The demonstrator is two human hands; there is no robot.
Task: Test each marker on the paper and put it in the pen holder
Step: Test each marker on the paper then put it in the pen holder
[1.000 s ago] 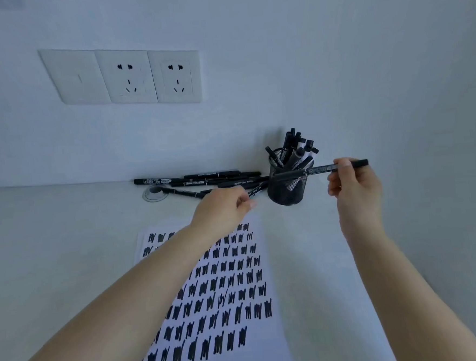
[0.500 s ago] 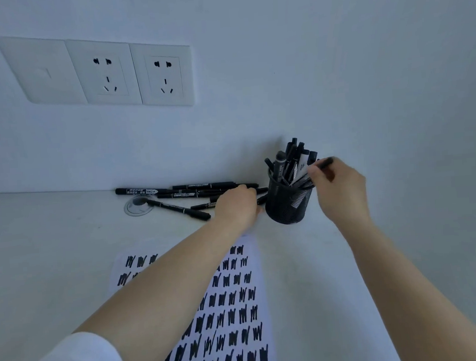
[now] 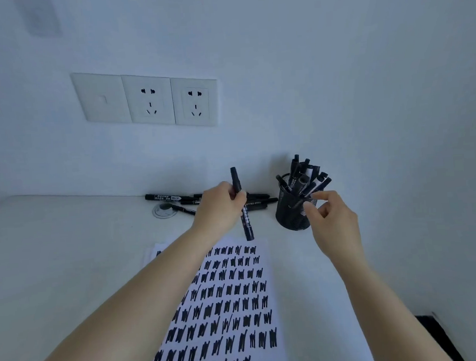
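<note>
Here, left hand (image 3: 219, 207) fingers were curled round a capped marker (image 3: 243, 208), held near-upright above the top edge of the paper (image 3: 266, 265); right hand (image 3: 332, 216) fingers were loosely curled, empty, just beside the pen holder (image 3: 291, 213). Untested markers (image 3: 173, 198) lay on the surface (image 3: 68, 262) by the wall, behind the left hand. Risk: the holder looked crowded and light, so pushing another marker in could tip it, and the paper had little blank space left near the top.
</note>
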